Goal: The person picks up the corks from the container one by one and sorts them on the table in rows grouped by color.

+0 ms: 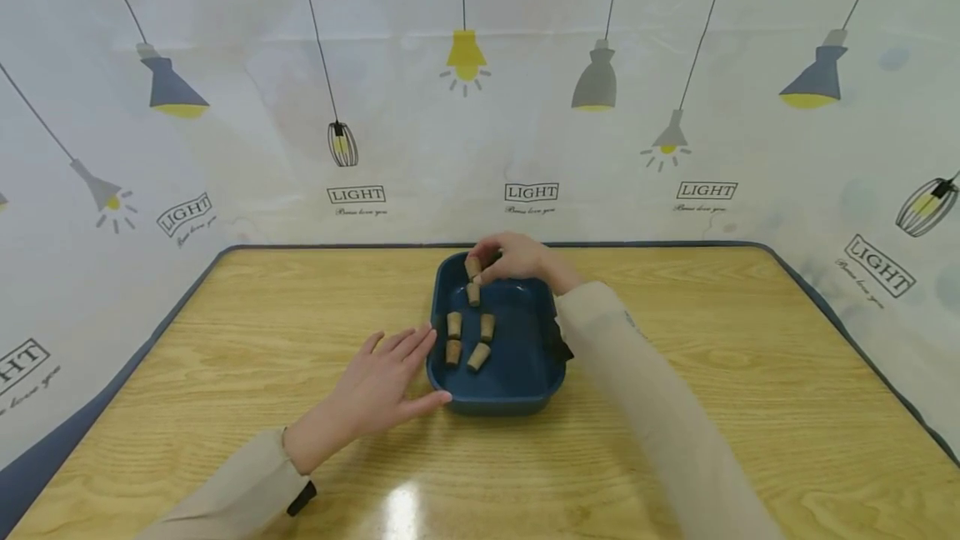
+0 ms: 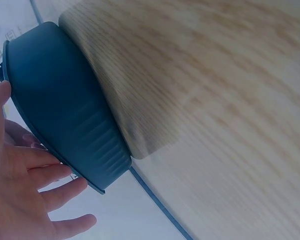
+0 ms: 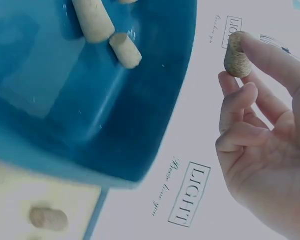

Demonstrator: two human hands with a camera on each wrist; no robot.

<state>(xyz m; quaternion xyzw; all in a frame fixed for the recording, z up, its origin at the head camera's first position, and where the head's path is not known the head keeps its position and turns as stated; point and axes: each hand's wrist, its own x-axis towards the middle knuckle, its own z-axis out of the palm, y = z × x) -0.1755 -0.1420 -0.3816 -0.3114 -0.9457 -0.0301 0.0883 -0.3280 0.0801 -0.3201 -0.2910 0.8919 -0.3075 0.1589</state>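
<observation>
Pinched between the thumb and fingertips of my right hand (image 1: 517, 257) is a tapered cork (image 3: 237, 55), held over the far left part of a deep blue tray (image 1: 498, 401). Inside the tray several more corks lie toward its left side, among them a darker cork (image 1: 453, 352) and a slanted cork (image 1: 478, 357). My left hand (image 1: 382, 382) is spread, fingers straight, with its fingertips at the tray's left rim. In the left wrist view the thumb and fingers of that hand lie along the rim of the tray (image 2: 65, 90).
The tray stands on a wood-grain table (image 1: 315, 290) with a dark blue border. Another cork (image 3: 49, 219) lies on the table outside the tray, seen in the right wrist view. Behind the table rises a pale wall covering (image 1: 420, 132) printed with lamps.
</observation>
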